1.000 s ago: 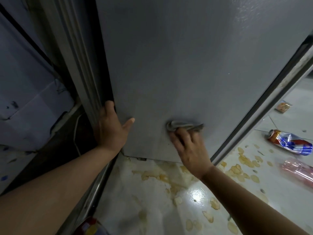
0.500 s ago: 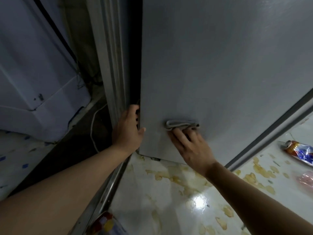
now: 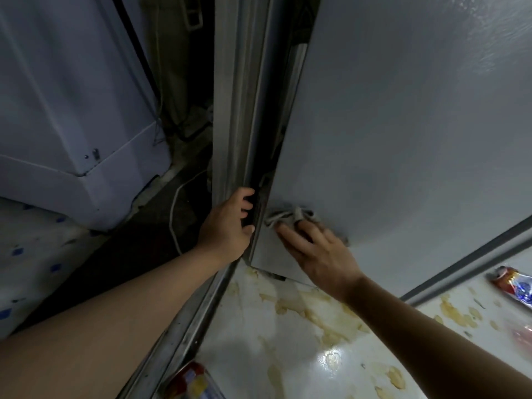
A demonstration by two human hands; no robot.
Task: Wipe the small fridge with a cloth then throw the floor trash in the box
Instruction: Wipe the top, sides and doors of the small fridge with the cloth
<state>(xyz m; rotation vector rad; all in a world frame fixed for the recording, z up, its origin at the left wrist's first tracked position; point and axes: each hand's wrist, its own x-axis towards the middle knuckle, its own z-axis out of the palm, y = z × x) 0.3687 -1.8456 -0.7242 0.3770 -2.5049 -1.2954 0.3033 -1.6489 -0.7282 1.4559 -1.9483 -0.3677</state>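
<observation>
The small fridge's grey side panel [image 3: 403,125] fills the upper right. My right hand [image 3: 319,251] presses a crumpled grey cloth [image 3: 285,216] flat against the panel, low down near its left corner, with the fingers stretched out. My left hand [image 3: 227,223] grips the fridge's left edge, fingers curled into the dark gap behind it. Trash lies on the stained tile floor: a crushed red and blue can [image 3: 515,286] at the right, a blurred pink bottle [image 3: 521,338] below it, and a colourful can [image 3: 193,384] at the bottom edge. No box is in view.
A metal frame rail [image 3: 239,110] runs upright just left of the fridge and continues down along the floor. A white appliance [image 3: 72,110] stands at the left. A white cable [image 3: 174,214] lies on the dark floor between them.
My right hand has slid the cloth left, to the fridge's corner. My left hand has curled its fingers further round the edge. The view has swung left.
</observation>
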